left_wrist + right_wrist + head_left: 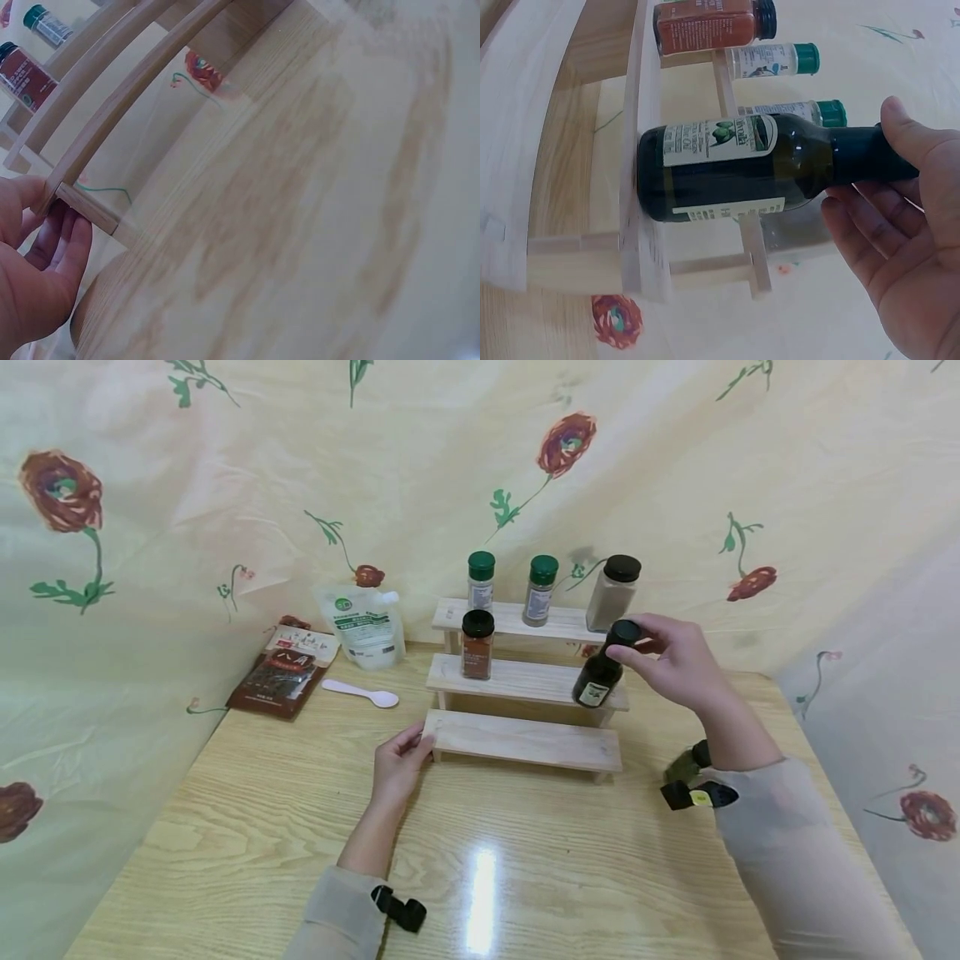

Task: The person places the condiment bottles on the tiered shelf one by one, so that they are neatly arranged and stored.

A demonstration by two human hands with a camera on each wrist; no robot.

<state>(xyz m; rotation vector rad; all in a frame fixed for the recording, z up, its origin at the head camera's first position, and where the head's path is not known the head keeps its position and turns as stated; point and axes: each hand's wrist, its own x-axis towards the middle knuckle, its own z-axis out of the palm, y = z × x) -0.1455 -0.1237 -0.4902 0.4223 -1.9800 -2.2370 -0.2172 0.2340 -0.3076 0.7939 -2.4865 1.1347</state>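
Observation:
A wooden three-tier rack point(525, 739) stands on the table. My right hand point(671, 662) grips the dark neck of an olive oil bottle point(597, 681), which tilts slightly at the right end of the middle tier. In the right wrist view the bottle's base point(651, 176) meets that tier's board. My left hand point(401, 764) pinches the left end of the lowest tier, thumb on top and fingers beneath, as the left wrist view shows. A jar of reddish spice point(477, 656) sits on the middle tier's left. Two green-capped shakers and a black-capped jar point(611, 597) occupy the top tier.
Left of the rack lie a brown spice packet point(277, 672) and a pink spoon point(360, 693); a white spouted pouch point(365, 627) stands behind them. A black-capped jar point(682, 766) sits at right, partly behind my right wrist. A flowered cloth point(420, 468) hangs behind the table.

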